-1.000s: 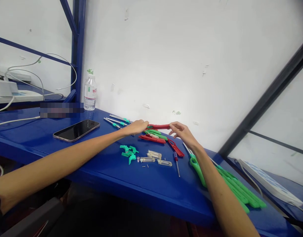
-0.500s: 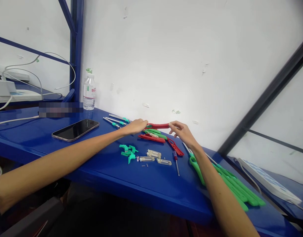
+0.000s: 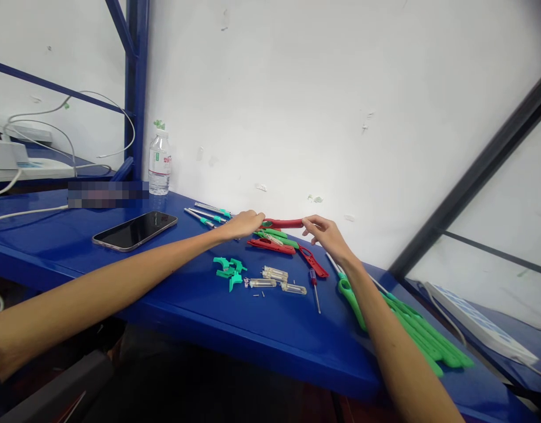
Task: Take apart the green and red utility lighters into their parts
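Observation:
A red lighter handle shell is held level above the table, one end in each hand. My left hand is closed on its left end, near the opening. The fingers of my right hand pinch its right end. Below lie another red shell, green shells and a further red shell. Nearer me are teal triggers, several clear fuel tanks and a small screwdriver. Metal lighter tubes with teal pieces lie beyond my left wrist.
Several green lighters lie at the right, partly behind my right forearm. A phone and a water bottle are at the left of the blue table. Power strips and cables flank both sides. A white wall stands behind.
Almost nothing differs. Both hands keep the red shell in nearly the same place, and the things on the table lie as before.

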`<state>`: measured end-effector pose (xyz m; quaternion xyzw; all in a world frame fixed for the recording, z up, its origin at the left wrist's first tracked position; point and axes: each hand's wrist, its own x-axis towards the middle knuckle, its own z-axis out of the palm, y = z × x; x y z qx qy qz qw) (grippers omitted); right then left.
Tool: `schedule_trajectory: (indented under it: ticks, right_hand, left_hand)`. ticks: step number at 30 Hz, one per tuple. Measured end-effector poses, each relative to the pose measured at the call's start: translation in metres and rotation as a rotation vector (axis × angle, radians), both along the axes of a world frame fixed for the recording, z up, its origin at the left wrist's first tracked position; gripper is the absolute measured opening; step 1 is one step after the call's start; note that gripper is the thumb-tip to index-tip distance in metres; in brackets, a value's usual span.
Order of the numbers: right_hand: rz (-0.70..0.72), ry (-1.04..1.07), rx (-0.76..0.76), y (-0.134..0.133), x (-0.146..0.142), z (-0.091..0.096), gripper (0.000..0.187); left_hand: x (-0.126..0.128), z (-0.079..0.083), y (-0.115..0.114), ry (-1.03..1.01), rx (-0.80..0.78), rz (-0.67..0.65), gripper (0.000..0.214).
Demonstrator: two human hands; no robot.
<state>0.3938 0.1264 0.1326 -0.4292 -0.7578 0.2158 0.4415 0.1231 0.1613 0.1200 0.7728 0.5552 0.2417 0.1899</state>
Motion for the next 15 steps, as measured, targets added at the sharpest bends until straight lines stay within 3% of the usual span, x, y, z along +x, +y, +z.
schedule_trajectory:
  ticks: [15]
  right_hand:
    - [-0.041,0.021,-0.012,0.0002,-0.0013,-0.0007,0.055]
  left_hand:
    - [0.0002,0.0009,-0.0024,-0.036,-0.017,0.048,0.041]
